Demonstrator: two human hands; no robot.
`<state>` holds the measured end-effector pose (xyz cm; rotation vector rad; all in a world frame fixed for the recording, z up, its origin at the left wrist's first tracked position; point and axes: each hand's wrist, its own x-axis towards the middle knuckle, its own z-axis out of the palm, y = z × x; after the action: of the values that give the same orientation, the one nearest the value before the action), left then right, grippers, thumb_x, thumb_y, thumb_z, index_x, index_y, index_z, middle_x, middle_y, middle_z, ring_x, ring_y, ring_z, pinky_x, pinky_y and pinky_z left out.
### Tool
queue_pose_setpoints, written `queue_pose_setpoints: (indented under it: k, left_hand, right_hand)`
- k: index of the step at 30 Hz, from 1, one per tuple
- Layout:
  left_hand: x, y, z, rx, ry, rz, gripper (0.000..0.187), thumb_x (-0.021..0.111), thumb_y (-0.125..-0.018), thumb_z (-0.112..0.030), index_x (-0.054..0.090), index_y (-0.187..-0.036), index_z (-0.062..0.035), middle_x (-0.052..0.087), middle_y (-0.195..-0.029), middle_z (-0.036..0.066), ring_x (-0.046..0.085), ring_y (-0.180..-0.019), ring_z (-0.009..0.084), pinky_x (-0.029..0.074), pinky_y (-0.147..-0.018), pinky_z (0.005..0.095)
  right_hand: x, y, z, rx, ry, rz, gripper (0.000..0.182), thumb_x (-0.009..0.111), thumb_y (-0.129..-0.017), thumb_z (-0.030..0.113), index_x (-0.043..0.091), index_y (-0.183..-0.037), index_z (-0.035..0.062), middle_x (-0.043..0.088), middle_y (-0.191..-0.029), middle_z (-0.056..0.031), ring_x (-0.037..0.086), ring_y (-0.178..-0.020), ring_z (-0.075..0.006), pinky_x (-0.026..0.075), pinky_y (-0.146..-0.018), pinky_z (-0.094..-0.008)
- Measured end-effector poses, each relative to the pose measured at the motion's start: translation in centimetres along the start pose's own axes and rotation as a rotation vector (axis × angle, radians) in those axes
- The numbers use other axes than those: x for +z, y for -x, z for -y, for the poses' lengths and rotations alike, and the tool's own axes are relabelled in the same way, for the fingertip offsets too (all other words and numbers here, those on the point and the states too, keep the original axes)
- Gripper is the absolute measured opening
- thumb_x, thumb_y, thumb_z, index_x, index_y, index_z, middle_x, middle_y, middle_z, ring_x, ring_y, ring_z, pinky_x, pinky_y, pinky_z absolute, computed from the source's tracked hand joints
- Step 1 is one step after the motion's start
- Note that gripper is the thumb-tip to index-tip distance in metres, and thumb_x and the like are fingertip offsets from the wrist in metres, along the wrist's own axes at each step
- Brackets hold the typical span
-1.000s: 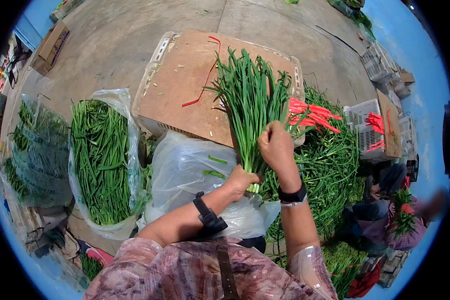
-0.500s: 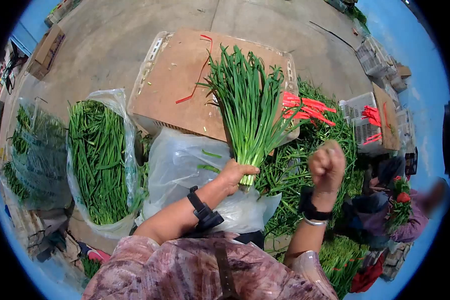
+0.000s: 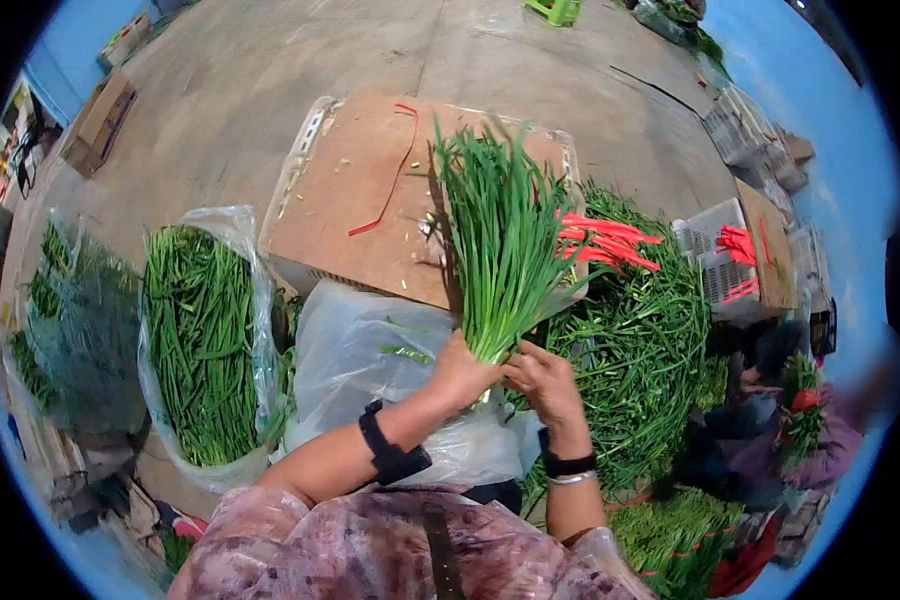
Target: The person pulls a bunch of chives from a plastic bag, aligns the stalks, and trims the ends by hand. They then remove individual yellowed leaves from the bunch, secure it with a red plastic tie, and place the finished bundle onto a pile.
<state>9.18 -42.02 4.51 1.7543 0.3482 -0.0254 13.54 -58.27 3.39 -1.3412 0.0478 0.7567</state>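
A leafy green bunch of garlic chives [image 3: 500,240] stands fanned out in front of me, its pale stem ends downward. My left hand [image 3: 462,372] is closed round the lower stems. Against the right side of those stems, my right hand [image 3: 548,385] has its fingers curled and pinched together, close to the left fingertips. What lies exactly between the right fingertips is partly hidden. Behind the bunch is a brown board [image 3: 355,190], and below my hands a clear plastic sheet [image 3: 345,340] with a few loose green bits.
Red strips [image 3: 610,240] lie right of the bunch, above a large heap of loose greens [image 3: 630,350]. Plastic bags of greens [image 3: 200,340] stand at left. A white crate [image 3: 712,245] with more red strips is at right, near another person [image 3: 820,430].
My right hand has come down and left from its raised fist to the stem bases. The left hand keeps its hold on the bunch. The whole view has shifted slightly.
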Motion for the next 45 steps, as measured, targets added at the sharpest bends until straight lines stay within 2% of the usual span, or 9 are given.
queue_pose_setpoints:
  k: [2,7,20,27,33,36,39,40,45]
  left_hand:
    - [-1.2,-0.1,0.2,0.200,-0.317,0.037,0.049,0.073,-0.069,-0.021,0.055,-0.112,-0.0049,0.060,-0.104,0.020,0.059,-0.093,0.0365,0.048,-0.079,0.0409]
    - [-6.5,1.7,-0.8,0.140,-0.443,0.037,0.039,0.061,-0.074,-0.006,0.043,-0.108,0.0009,0.060,-0.087,0.028,0.058,-0.085,0.0466,0.047,-0.071,0.0504]
    - [-9.9,5.6,-0.5,0.356,-0.919,-0.018,0.049,0.063,-0.064,0.001,0.046,-0.110,-0.0013,0.058,-0.088,0.020,0.057,-0.080,0.0406,0.046,-0.065,0.0468]
    - [-15.0,7.9,2.2,0.560,-1.100,-0.082,0.052,0.064,-0.066,0.000,0.051,-0.116,0.0001,0.060,-0.089,0.018,0.058,-0.078,0.0373,0.046,-0.065,0.0428]
    - [-18.8,10.6,3.4,0.647,-1.248,-0.097,0.052,0.061,-0.068,0.000,0.050,-0.120,-0.0013,0.060,-0.098,0.015,0.058,-0.083,0.0316,0.044,-0.070,0.0402]
    - [-19.3,11.2,3.9,0.675,-1.268,-0.110,0.052,0.061,-0.070,-0.002,0.050,-0.121,-0.0015,0.060,-0.098,0.015,0.058,-0.083,0.0312,0.043,-0.070,0.0398]
    - [-19.4,11.4,4.3,0.695,-1.287,-0.131,0.048,0.061,-0.073,-0.005,0.052,-0.119,-0.0016,0.060,-0.098,0.014,0.057,-0.083,0.0306,0.043,-0.069,0.0390]
    - [-19.4,11.4,4.4,0.694,-1.301,-0.135,0.047,0.061,-0.073,-0.005,0.052,-0.119,-0.0016,0.060,-0.099,0.014,0.057,-0.083,0.0305,0.043,-0.069,0.0388]
    - [-19.4,11.4,4.4,0.699,-1.309,-0.123,0.047,0.059,-0.073,-0.004,0.052,-0.119,-0.0015,0.060,-0.099,0.014,0.057,-0.083,0.0302,0.043,-0.070,0.0383]
  right_hand:
    - [1.9,-1.2,-0.9,-0.061,-0.113,0.120,0.050,0.064,-0.087,0.029,0.050,-0.120,-0.0058,0.062,-0.104,-0.0108,0.063,-0.088,-0.0159,0.050,-0.070,-0.0255]
    - [7.3,-1.8,-2.0,-0.157,-0.669,0.243,0.048,0.070,-0.083,0.022,0.049,-0.121,0.0010,0.060,-0.113,-0.0084,0.060,-0.102,-0.0221,0.051,-0.087,-0.0373]
    - [8.4,-3.2,-7.3,-0.222,-0.954,0.220,0.055,0.077,-0.074,0.025,0.054,-0.120,0.0058,0.060,-0.117,-0.0059,0.055,-0.111,-0.0232,0.043,-0.099,-0.0412]
    - [2.3,-3.2,-7.0,-0.159,-1.173,0.069,0.049,0.074,-0.074,0.029,0.059,-0.115,0.0076,0.063,-0.111,-0.0074,0.059,-0.103,-0.0287,0.045,-0.096,-0.0442]
    - [-4.0,-0.9,-6.9,-0.225,-0.862,-0.190,0.047,0.061,-0.085,0.027,0.051,-0.124,0.0023,0.058,-0.119,-0.0136,0.060,-0.102,-0.0241,0.049,-0.090,-0.0397]
    - [-5.7,0.1,-5.5,-0.447,-0.739,0.011,0.054,0.056,-0.089,0.023,0.039,-0.135,-0.0001,0.047,-0.133,-0.0161,0.049,-0.119,-0.0278,0.044,-0.098,-0.0443]
    - [-6.7,0.0,-4.5,-0.593,-0.664,0.039,0.048,0.052,-0.091,0.020,0.039,-0.133,-0.0011,0.051,-0.128,-0.0205,0.053,-0.114,-0.0320,0.046,-0.096,-0.0459]
    - [-6.9,0.8,-3.8,-0.445,-0.797,-0.042,0.043,0.050,-0.093,0.020,0.042,-0.129,-0.0026,0.050,-0.128,-0.0228,0.053,-0.114,-0.0337,0.047,-0.095,-0.0471]
    - [-11.0,1.1,-3.9,-0.436,-0.716,-0.107,0.042,0.048,-0.094,0.020,0.044,-0.127,-0.0054,0.056,-0.120,-0.0243,0.058,-0.108,-0.0358,0.052,-0.084,-0.0415]
